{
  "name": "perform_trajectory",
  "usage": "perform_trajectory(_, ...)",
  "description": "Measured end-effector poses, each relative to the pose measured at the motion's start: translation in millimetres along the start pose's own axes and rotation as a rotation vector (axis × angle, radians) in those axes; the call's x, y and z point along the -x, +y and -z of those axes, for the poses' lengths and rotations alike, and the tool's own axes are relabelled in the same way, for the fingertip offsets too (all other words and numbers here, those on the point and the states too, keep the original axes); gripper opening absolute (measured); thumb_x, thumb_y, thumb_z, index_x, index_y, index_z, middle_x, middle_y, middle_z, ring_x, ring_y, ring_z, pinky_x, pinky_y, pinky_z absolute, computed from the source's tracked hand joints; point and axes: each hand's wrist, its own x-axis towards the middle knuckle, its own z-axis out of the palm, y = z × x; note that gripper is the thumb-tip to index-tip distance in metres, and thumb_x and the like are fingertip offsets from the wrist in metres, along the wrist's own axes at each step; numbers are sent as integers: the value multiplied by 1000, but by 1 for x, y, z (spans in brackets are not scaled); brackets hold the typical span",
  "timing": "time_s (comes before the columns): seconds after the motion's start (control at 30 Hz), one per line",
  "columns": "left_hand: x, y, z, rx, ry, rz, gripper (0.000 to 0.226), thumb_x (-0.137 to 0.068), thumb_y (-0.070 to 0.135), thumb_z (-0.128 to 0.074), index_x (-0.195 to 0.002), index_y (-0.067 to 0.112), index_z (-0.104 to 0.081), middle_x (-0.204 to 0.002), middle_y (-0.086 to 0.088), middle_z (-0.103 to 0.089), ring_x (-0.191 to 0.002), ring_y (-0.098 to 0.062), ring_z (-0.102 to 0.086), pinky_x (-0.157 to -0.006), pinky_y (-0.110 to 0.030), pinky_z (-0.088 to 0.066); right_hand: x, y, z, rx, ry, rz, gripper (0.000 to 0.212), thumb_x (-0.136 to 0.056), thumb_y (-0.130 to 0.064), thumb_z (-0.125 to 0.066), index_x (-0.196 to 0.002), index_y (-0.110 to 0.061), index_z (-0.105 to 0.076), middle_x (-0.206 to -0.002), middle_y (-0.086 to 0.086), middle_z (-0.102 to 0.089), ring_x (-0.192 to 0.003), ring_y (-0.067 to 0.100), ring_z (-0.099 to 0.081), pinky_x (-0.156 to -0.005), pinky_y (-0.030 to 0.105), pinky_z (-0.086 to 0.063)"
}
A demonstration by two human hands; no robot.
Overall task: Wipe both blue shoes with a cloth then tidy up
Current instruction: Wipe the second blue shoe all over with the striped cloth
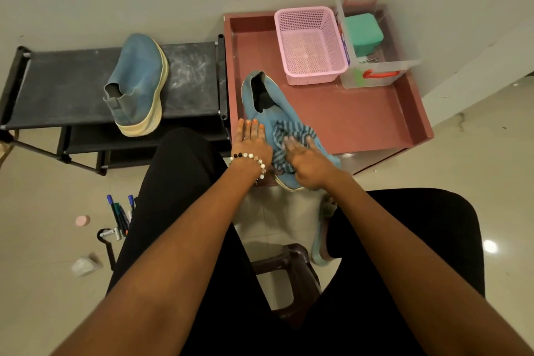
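One blue shoe (138, 81) with a cream sole lies tipped on its side on top of the black shoe rack (57, 87). The other blue shoe (267, 98) lies on the pink tray table (361, 115), heel away from me, toe toward me. A striped grey-blue cloth (284, 136) is bunched on its front half. My right hand (306, 163) presses on the cloth with fingers fairly straight. With straight fingers, my left hand (250, 139) rests flat against the shoe's left side.
A pink mesh basket (310, 43) and a clear box (372, 72) with a green item stand at the tray's back. Markers (120, 215), a pink disc (83, 220) and a crumpled wrapper (85, 264) lie on the floor at left. A brown stool (289, 266) stands between my legs.
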Motion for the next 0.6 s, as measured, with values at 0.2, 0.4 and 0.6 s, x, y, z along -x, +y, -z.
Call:
perform_trajectory(0.2,0,2,2,-48,-12,12,90,-94,63,-27,-148,-1,8,-157,-16,11,-146,-31,9,-115,-52,13,44,2,-32,-70,-73,132,69,-86,-7,-51,-148,-4,-20,-157,12,-10,-146,21,-7,-118,44,-9)
perform_trajectory(0.4,-3,4,0,-27,-34,12,96,-91,64,-33,-147,-3,8,-157,-19,10,-145,-33,10,-114,-48,15,53,-10,-35,154,-21,100,59,-95,-12,-37,-148,-4,-15,-158,11,-10,-146,22,-7,-117,47,-7)
perform_trajectory(0.6,-10,4,-6,45,-17,3,86,-96,51,-38,-148,-2,5,-157,-18,7,-146,-30,8,-115,-46,13,22,-24,-25,165,7,-151,56,-101,-25,-15,-148,-1,4,-157,12,12,-144,24,15,-114,53,9)
